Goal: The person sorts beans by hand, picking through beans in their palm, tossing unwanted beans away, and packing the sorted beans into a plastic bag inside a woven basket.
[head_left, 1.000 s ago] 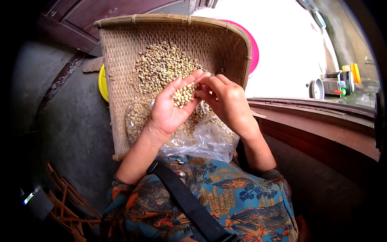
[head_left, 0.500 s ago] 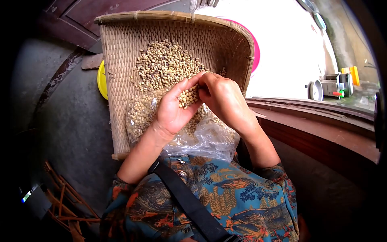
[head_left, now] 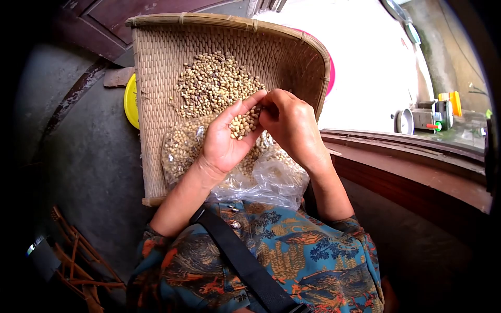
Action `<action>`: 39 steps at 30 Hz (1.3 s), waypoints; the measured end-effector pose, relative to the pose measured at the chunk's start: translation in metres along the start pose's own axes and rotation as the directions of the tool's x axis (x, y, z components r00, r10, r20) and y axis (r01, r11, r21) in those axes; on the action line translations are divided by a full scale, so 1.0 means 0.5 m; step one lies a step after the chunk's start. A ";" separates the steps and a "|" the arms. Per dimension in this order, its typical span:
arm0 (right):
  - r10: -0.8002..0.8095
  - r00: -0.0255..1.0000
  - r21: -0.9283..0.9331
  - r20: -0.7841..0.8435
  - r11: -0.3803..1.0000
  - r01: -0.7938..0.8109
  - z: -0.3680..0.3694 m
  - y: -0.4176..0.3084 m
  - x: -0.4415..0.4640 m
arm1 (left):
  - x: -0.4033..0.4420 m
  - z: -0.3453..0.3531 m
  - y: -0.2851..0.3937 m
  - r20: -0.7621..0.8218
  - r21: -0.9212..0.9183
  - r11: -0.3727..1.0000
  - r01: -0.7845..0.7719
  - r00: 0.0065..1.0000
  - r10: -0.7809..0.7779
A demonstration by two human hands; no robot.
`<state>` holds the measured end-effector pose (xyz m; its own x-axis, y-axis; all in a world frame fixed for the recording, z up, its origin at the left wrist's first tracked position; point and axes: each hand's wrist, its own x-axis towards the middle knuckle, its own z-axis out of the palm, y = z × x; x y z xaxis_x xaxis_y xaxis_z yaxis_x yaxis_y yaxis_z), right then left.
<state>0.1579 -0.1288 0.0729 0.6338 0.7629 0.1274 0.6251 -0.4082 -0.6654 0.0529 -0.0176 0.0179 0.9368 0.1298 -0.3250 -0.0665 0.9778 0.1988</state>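
Observation:
Cupped palm up, my left hand (head_left: 222, 141) holds a small heap of pale tan beans (head_left: 242, 126). My right hand (head_left: 293, 122) meets its fingertips, thumb and fingers pinched at the edge of the heap; whatever is between them is hidden. Below both hands lies a clear plastic bag (head_left: 274, 180) filled with similar beans, its loose mouth toward my body. Beyond it, a pile of mixed yellowish and dark brown beans (head_left: 214, 83) is spread on a woven bamboo winnowing basket (head_left: 154, 78).
Under the basket's left edge shows a yellow round rim (head_left: 130, 101), and behind its right side a pink one (head_left: 332, 75). A wooden sill (head_left: 407, 156) runs along the right. At lower left stands a brown wooden frame (head_left: 78, 255), perhaps a chair.
My right hand's fingers have shifted slightly at the heap, and darker beans now show beside them. The view has moved a little; basket and bag look the same.

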 end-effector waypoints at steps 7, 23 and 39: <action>0.199 0.938 0.788 0.283 0.510 -0.346 -0.025 0.052 0.004 | -0.005 0.002 0.008 0.085 -0.059 0.998 0.005 0.996 0.000; -0.197 0.844 0.632 0.500 -0.584 -0.510 0.063 0.054 0.011 | -0.024 -0.059 0.054 0.136 -0.187 0.982 -0.031 0.989 0.057; -0.119 0.865 0.684 0.487 -0.564 -0.462 0.049 0.068 -0.005 | -0.019 -0.036 0.049 0.183 -0.206 0.977 -0.051 0.979 0.090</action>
<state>0.1664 -0.1324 0.0320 0.2521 0.9529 -0.1685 -0.9574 0.2203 -0.1864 0.0361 0.0079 0.0093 0.9741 0.1846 -0.1307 -0.1835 0.9828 0.0204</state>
